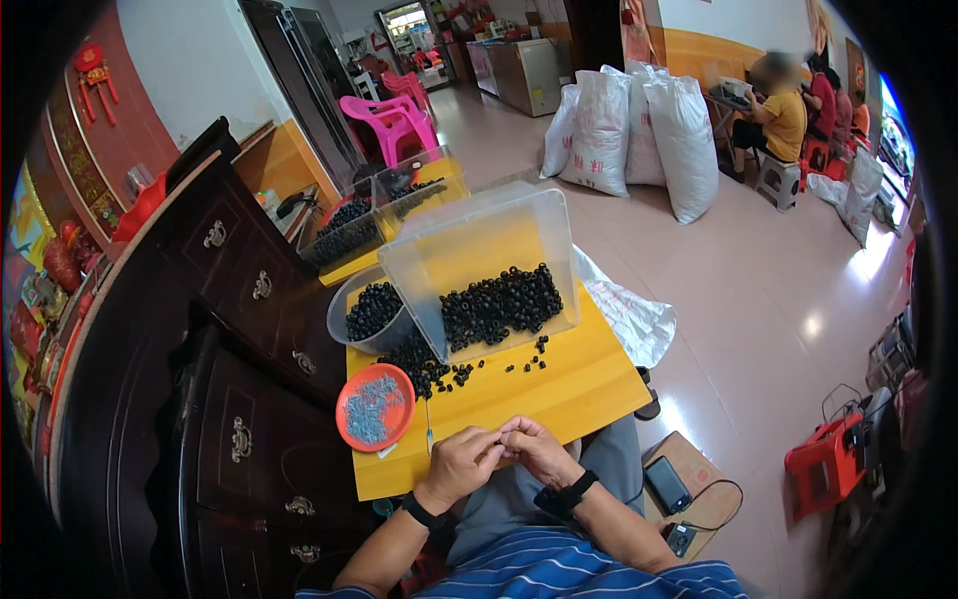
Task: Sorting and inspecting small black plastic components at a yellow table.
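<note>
My left hand [461, 465] and my right hand [541, 455] meet at the fingertips over the near edge of the yellow table [589, 394]. Both are pinched closed; whatever small thing lies between them is too hidden to name. Left of them, a thin rod-like tool [430, 435] lies by an orange-red plate [407, 401] full of small silvery metal pins [369, 411]. Beyond the hands, a clear plastic bin [479, 240] lies tipped on its side with many small black ring-like parts [504, 307] inside. More loose black parts [423, 371] spill across the tabletop.
A clear round tub [342, 329] of black parts stands left of the bin, with more clear containers [424, 180] behind. Dark drawers [249, 419] line the left. White sacks [599, 135], pink chairs [389, 120] and seated people [783, 115] are farther off. A phone [667, 484] lies on cardboard at right.
</note>
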A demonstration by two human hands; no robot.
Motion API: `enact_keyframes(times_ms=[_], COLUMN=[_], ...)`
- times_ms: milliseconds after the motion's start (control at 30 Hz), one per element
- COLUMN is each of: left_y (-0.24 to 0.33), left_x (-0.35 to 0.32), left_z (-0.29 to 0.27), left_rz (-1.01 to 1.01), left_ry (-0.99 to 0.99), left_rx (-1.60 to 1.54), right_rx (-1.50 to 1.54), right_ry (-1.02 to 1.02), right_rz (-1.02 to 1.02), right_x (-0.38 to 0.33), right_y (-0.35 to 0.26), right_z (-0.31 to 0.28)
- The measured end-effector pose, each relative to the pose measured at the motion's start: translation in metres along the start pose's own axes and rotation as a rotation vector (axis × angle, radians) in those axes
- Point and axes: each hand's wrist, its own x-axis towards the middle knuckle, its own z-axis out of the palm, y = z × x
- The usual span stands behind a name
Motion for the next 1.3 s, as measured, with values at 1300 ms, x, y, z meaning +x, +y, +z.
enact_keyframes(times_ms=[1300], left_y=[-0.021], left_x=[-0.012], left_z=[0.015], left_rz=[-0.444], left_ry=[-0.041], left_rx=[-0.587], right_rx=[-0.119], right_ry=[-0.025], right_rz=[0.024], right_x=[-0.001], right_y=[-0.015], right_z=[-0.007])
